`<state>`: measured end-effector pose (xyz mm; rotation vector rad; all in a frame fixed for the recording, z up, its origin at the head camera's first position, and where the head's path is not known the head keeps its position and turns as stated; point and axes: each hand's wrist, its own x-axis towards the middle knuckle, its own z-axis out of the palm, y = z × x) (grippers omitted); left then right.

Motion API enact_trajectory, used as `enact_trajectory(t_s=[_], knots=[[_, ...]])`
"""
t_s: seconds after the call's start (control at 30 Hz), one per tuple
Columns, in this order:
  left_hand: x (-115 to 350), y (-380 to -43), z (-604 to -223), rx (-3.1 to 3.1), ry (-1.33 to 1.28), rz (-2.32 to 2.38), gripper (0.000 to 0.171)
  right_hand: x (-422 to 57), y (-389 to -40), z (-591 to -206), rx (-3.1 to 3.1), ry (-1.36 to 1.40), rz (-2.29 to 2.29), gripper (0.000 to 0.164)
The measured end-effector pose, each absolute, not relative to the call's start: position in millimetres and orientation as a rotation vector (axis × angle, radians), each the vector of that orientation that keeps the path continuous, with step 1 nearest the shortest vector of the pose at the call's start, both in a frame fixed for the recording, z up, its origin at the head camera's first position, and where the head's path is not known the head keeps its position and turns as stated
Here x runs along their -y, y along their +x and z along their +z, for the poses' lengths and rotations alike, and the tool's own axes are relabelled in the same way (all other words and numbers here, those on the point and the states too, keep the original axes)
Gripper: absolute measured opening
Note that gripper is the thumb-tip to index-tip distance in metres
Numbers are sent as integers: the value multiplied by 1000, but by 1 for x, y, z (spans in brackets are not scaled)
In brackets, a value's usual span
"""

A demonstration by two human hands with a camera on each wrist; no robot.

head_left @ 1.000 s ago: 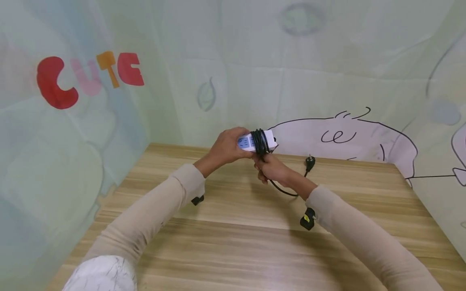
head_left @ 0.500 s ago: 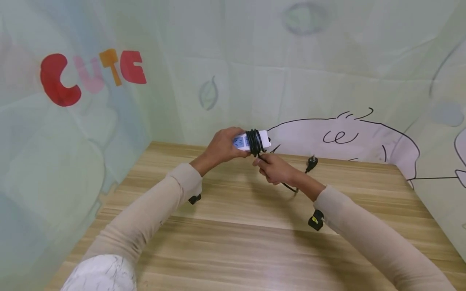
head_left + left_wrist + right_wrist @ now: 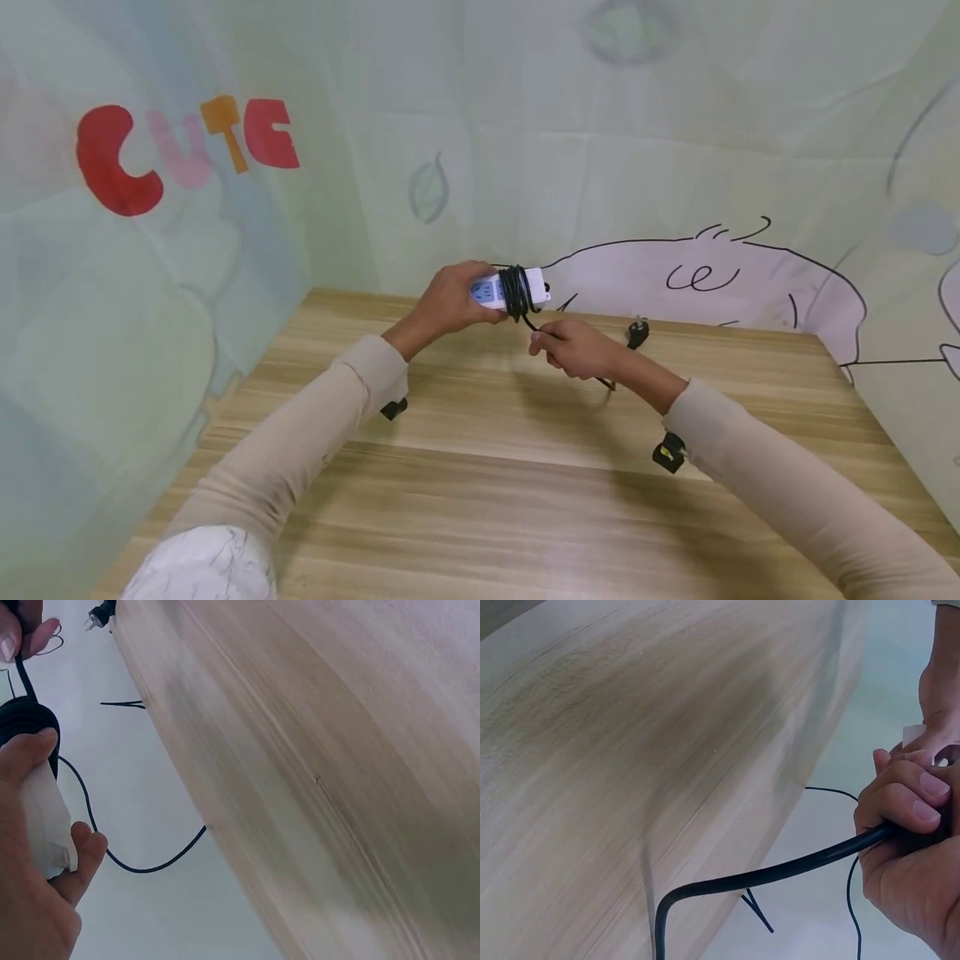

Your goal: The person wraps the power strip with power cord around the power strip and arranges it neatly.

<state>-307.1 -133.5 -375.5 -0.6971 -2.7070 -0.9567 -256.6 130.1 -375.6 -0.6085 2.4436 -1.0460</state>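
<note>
A white power strip (image 3: 536,287) with blue socket faces is held up above the back of the table, its left end in my left hand (image 3: 453,298). Black cord (image 3: 515,293) is wound round its middle in several turns. My right hand (image 3: 577,348), just right of and below the strip, pinches the cord where it leaves the coil. In the right wrist view the cord (image 3: 780,871) runs out of the curled fingers (image 3: 900,796) and bends downward. Its pronged plug (image 3: 637,333) lies near the table's back edge, beyond my right wrist.
The wood-grain table (image 3: 480,500) meets a printed fabric backdrop (image 3: 510,167) at the back and sides. Black blocks sit under both cuffs, the right block (image 3: 669,452) bearing a yellow mark.
The power strip and my left hand have shifted slightly left. My right hand has drawn away from the strip to the right, so more cord shows between coil and fingers.
</note>
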Motion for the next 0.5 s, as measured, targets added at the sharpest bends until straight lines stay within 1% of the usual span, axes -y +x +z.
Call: enact_trajectory(t_s=[0.3,0.5], knots=[[138,-305,-380,2682,-641,-1067,68,-133,-258,-372,-2457,-641,-1021,46],[134,-302,-379,2722,-661,-980,67,-131,-253,-374,-2472,-643,-1000,47]])
